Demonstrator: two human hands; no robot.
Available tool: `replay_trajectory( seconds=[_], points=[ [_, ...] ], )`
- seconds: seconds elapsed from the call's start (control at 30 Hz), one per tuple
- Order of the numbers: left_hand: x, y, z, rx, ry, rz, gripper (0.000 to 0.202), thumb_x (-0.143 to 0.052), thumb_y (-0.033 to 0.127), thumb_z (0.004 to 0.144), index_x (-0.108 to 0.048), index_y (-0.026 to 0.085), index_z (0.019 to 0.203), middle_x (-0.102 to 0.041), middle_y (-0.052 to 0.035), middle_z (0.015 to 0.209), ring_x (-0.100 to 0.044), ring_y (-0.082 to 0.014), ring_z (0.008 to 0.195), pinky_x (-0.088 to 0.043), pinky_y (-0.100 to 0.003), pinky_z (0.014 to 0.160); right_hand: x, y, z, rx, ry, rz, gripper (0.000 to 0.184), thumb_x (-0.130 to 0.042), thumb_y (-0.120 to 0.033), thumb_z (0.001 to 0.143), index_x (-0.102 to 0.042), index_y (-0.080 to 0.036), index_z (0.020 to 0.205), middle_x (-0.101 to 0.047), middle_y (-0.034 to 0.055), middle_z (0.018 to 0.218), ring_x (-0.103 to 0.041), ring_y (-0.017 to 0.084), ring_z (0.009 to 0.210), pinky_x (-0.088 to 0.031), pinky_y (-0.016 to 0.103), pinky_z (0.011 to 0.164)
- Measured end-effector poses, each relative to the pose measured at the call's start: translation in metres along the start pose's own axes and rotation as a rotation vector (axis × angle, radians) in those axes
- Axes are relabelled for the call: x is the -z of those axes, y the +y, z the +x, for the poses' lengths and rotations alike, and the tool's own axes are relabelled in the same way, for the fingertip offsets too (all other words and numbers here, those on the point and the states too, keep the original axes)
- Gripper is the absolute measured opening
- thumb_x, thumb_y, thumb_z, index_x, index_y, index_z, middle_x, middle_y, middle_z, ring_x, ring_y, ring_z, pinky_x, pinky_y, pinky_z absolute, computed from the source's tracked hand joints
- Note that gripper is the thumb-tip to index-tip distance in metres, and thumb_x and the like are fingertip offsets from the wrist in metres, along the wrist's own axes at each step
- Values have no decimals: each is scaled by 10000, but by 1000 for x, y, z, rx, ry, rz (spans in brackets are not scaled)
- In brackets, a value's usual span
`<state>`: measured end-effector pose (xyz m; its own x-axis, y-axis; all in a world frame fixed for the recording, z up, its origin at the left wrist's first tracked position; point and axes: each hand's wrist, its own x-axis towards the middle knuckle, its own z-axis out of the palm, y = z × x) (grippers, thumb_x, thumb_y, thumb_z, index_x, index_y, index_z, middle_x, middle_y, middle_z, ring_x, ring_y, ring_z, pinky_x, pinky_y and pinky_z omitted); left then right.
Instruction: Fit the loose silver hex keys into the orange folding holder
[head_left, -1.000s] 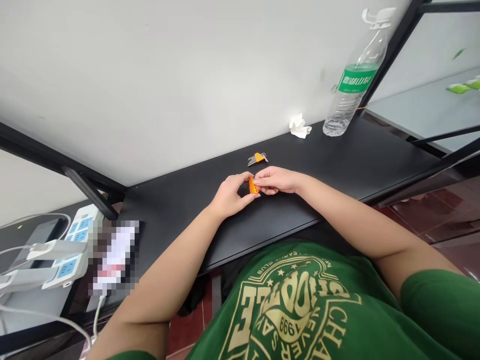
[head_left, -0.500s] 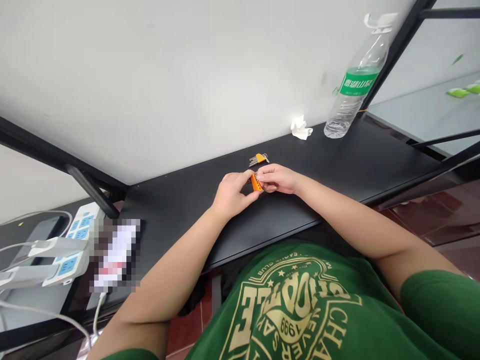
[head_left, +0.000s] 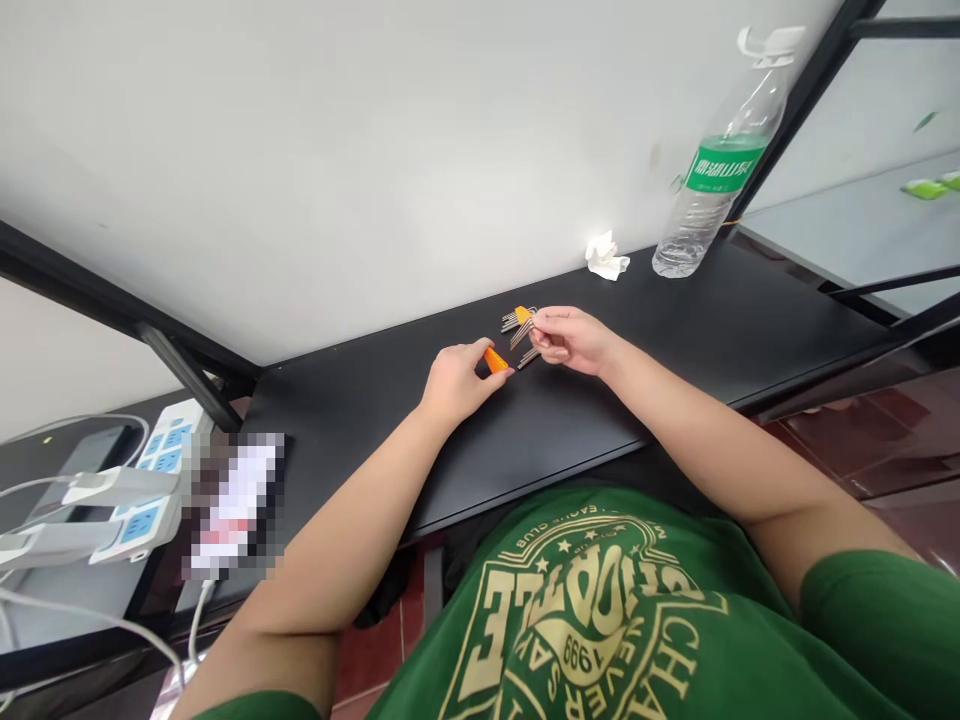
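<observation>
My left hand [head_left: 455,380] pinches a small orange plastic holder [head_left: 495,361] just above the black desk [head_left: 675,330]. My right hand [head_left: 576,340] is closed on a bunch of metal hex keys [head_left: 526,345], held apart from the orange holder to its right. A second hex key set in an orange holder [head_left: 519,318] lies on the desk just behind my right hand's fingers.
A clear water bottle with a green label [head_left: 712,175] and a crumpled white tissue [head_left: 606,258] stand at the back right near the white wall. At the left, a white power strip with plugs [head_left: 127,500] and cables, beside a blurred-out object [head_left: 232,505].
The hands were together on one orange set. They have drawn apart: my right hand has pulled the keys out to the right and up, and my left hand keeps the orange holder.
</observation>
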<state>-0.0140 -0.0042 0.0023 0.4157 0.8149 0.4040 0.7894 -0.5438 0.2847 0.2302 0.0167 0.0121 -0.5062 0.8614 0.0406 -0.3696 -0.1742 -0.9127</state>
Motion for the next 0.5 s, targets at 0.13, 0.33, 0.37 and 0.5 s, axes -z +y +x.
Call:
replay_trajectory(
  seconds=[0.13, 0.33, 0.37, 0.5],
  points=[
    [0, -3, 1, 100, -9, -24, 350, -750, 517, 848, -704, 251, 1072, -688, -2, 779, -620, -206, 706, -440, -319, 680, 10, -3, 10, -132, 190, -68, 316, -828, -333, 856, -611, -137, 736, -530, -5, 666, -317, 27, 449, -184, 165, 382],
    [0, 1, 0, 98, -50, -61, 329, -753, 506, 848, -699, 255, 1054, -697, 6, 803, -630, -195, 720, -444, -311, 691, 21, 0, 23, -179, 336, -315, 318, -787, -325, 876, -574, -163, 705, -494, -12, 615, -277, 35, 422, -148, 185, 359],
    [1, 1, 0, 101, -51, -66, 330, -754, 503, 849, -698, 254, 1059, -703, 2, 811, -635, -197, 726, -448, -311, 695, 23, 1, 24, -168, 355, -367, 320, -781, -331, 879, -570, -169, 702, -481, -17, 603, -272, 39, 422, -147, 192, 363],
    [1, 1, 0, 100, -52, -77, 322, -760, 490, 845, -698, 252, 1053, -709, -2, 812, -645, -202, 730, -451, -313, 682, 30, 2, 26, -163, 422, -648, 310, -680, -370, 945, -575, -191, 714, -458, -24, 591, -307, 79, 452, -198, 229, 413]
  ],
)
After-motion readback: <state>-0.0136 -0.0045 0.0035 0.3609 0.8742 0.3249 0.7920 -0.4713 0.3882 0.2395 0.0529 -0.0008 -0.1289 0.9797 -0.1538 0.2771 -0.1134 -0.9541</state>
